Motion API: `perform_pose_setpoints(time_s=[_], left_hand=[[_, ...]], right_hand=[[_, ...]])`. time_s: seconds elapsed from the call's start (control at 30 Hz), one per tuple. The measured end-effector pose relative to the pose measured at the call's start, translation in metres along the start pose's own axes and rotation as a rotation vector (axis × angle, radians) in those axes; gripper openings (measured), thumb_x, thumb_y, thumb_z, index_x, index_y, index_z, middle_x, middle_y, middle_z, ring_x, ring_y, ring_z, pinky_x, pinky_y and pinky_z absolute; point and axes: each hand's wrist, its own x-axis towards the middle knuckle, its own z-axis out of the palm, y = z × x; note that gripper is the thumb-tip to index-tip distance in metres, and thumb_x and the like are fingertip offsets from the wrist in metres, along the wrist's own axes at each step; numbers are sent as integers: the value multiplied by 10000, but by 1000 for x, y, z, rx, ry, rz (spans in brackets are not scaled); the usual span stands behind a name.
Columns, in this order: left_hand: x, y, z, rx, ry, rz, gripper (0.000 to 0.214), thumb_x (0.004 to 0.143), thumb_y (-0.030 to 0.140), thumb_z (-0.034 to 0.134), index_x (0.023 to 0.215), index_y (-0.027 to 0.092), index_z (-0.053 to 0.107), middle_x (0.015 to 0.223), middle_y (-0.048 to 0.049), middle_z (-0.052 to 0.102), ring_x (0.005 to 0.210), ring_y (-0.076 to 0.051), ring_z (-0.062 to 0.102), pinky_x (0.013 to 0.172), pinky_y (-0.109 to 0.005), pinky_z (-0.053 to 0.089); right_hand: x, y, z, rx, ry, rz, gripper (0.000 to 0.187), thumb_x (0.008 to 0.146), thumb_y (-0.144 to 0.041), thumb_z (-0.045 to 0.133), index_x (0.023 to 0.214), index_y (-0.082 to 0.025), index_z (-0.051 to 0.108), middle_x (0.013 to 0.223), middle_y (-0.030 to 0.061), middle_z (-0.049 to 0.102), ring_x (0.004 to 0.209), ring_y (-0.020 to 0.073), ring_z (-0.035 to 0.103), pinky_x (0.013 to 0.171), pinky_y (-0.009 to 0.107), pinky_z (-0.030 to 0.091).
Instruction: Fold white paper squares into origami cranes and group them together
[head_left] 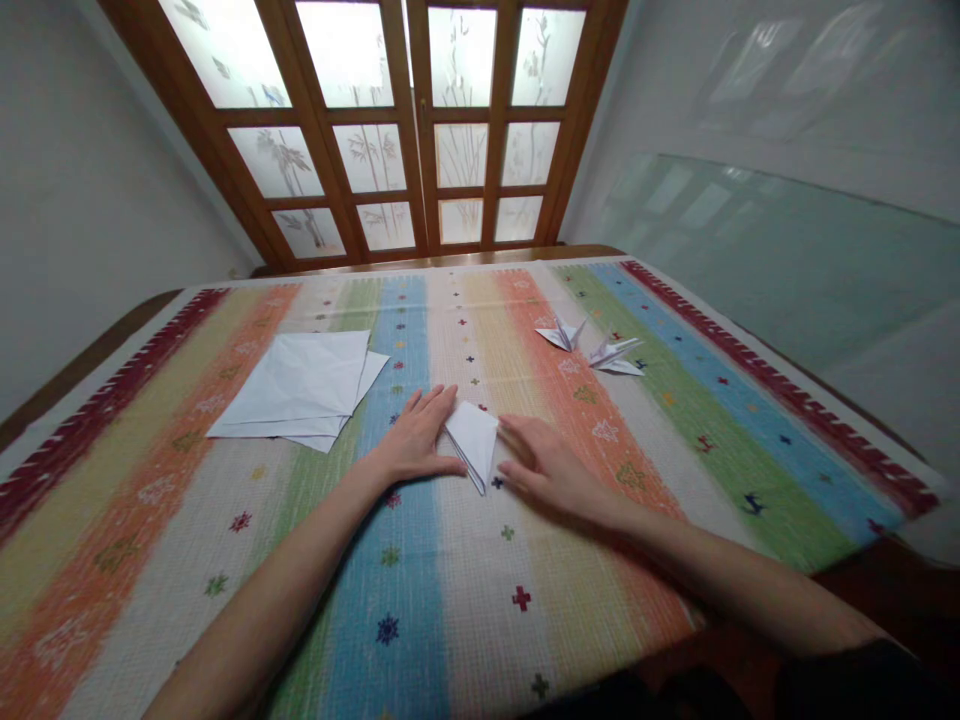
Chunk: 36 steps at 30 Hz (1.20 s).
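A folded white paper (474,440), kite-shaped with layered edges at its lower left, lies on the striped tablecloth in front of me. Along its left side rests my left hand (421,440), fingers stretched out and thumb at the paper's lower left edge. On the opposite side is my right hand (551,468), its fingers slightly bent and its thumb apart from them. The right fingertips are at the paper's right corner; whether they press on it I cannot tell. Neither hand is closed around the paper.
A stack of white paper sheets (300,380) lies to the left. Two folded paper cranes, one (562,335) beside the other (619,357), sit at the back right. The striped tablecloth (412,600) covers the table; glazed wooden doors (420,130) stand behind it.
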Motion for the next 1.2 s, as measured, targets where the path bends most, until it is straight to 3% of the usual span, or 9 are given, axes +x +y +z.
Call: perform_pose_setpoints(time_s=[0.1, 0.2, 0.33, 0.47, 0.6, 0.8, 0.9, 1.0, 1.2], left_hand=[[-4, 1, -1, -9, 98, 18, 971, 706, 689, 656, 1452, 154, 340, 1469, -186, 434, 1388, -330, 351, 1147, -495, 226], [-5, 5, -2, 12, 164, 47, 486, 827, 559, 611, 1165, 211, 621, 1316, -120, 581, 1281, -298, 462, 1079, -477, 325], [-5, 13, -2, 52, 191, 14, 209, 851, 410, 636, 881, 208, 683, 1167, -87, 644, 1183, -288, 517, 1011, -469, 382], [-2, 17, -1, -65, 229, -124, 376, 738, 346, 751, 1055, 169, 655, 1218, -128, 622, 1177, -308, 524, 1013, -482, 390], [1, 19, -2, -461, 333, -320, 643, 678, 304, 756, 1266, 138, 554, 1153, -131, 654, 1038, -259, 606, 931, -428, 459], [7, 24, -2, -1111, 506, -545, 251, 663, 358, 712, 793, 150, 661, 626, 6, 626, 558, -125, 566, 566, -247, 450], [6, 25, -2, -1207, 678, -608, 280, 607, 356, 750, 754, 157, 617, 599, 23, 615, 538, -114, 561, 558, -233, 457], [5, 27, -1, -1287, 691, -635, 344, 599, 393, 757, 809, 156, 620, 631, 17, 639, 554, -121, 578, 565, -234, 466], [5, 30, 5, -1071, 653, -656, 308, 684, 443, 685, 747, 142, 674, 630, 9, 640, 549, -121, 543, 530, -222, 415]], right_hand=[[23, 15, 1, 25, 112, 89, 511, 858, -336, 603, 1336, -180, 514, 1290, 166, 596, 1178, 292, 562, 983, 492, 445], [41, 16, 5, -57, 128, 115, 362, 858, -356, 611, 1179, -187, 619, 1169, 141, 642, 1084, 288, 585, 921, 462, 450], [54, 7, 12, -200, 96, 150, 327, 743, -412, 736, 966, -183, 668, 1032, 125, 654, 996, 306, 575, 846, 441, 421], [60, 4, 18, -133, 59, 170, 214, 710, -319, 748, 823, -182, 628, 940, 100, 648, 918, 272, 568, 780, 397, 401], [62, 4, 20, 297, 0, 160, 91, 789, -256, 632, 798, -188, 573, 794, 35, 637, 756, 181, 583, 691, 321, 436], [64, -1, 23, 621, 249, 113, 418, 657, -305, 755, 1025, -214, 578, 1166, 97, 602, 1002, 207, 603, 780, 335, 504], [65, 2, 21, 741, 58, 258, 336, 660, -298, 742, 951, -179, 621, 839, 53, 671, 686, 153, 624, 573, 264, 479], [63, 6, 20, 816, -25, 353, 177, 696, -318, 705, 703, -165, 617, 530, -20, 575, 441, 91, 511, 428, 218, 381], [60, 4, 26, 982, -106, 395, 272, 656, -381, 765, 721, -152, 634, 503, -19, 601, 423, 100, 569, 411, 206, 457]])
